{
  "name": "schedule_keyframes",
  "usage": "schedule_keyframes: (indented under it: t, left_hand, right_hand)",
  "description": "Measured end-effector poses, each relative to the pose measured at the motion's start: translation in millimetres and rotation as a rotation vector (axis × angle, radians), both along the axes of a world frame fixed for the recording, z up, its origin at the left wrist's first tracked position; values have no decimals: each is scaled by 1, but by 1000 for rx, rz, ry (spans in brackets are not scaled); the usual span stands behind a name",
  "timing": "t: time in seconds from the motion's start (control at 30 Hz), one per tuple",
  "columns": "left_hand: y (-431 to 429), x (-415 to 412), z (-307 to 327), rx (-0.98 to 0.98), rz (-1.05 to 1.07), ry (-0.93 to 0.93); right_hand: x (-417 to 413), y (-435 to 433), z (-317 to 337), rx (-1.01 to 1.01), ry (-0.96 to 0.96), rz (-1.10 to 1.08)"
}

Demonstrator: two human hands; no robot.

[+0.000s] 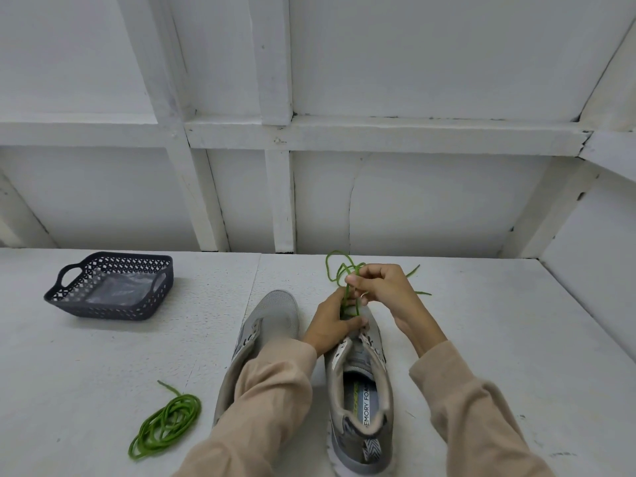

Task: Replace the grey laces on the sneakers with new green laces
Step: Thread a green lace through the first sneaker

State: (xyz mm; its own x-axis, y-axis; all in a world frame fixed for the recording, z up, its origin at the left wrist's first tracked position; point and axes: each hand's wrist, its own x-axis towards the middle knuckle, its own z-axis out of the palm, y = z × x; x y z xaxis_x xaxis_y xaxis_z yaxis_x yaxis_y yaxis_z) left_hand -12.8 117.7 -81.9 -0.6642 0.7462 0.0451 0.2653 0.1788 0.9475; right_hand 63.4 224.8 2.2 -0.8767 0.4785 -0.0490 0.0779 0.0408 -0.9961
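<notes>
Two grey sneakers stand side by side on the white table, toes pointing away from me. The left sneaker (275,315) has no lace, and my left sleeve covers its heel. My left hand (330,325) grips the front of the right sneaker (361,401) near its lowest eyelets. Above the toe, my right hand (382,290) pinches a green lace (339,270) that runs down to those eyelets; loose loops and ends trail behind the hand. A second green lace (168,421) lies coiled at the near left.
A dark perforated basket (69,297) with handles sits at the far left, with a clear plastic sheet inside it. A white framed wall (282,201) rises right behind the table's back edge. The table's right side meets another white panel.
</notes>
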Motion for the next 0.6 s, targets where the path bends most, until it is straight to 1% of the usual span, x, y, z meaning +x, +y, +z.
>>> schedule_keyframes:
  t: [0.17,0.3,0.4,0.47,0.53,0.6]
  left_hand:
    - [-5,-3,18,76,148,-56]
    - [-5,-5,35,145,114,-111]
    - [-4,-4,54,188,17,-236]
    - [-4,-4,64,166,-58,-307]
    - [-4,-4,71,152,-103,-340]
    - [-4,-6,78,151,-106,-340]
  right_hand:
    - [2,9,0,-61,-4,-23]
    - [3,10,1,-51,-33,-32]
    - [2,9,5,27,-70,-60]
    - [-1,10,10,168,-122,-78]
    - [-3,14,16,434,-228,-109]
    - [-5,20,21,726,-315,-197]
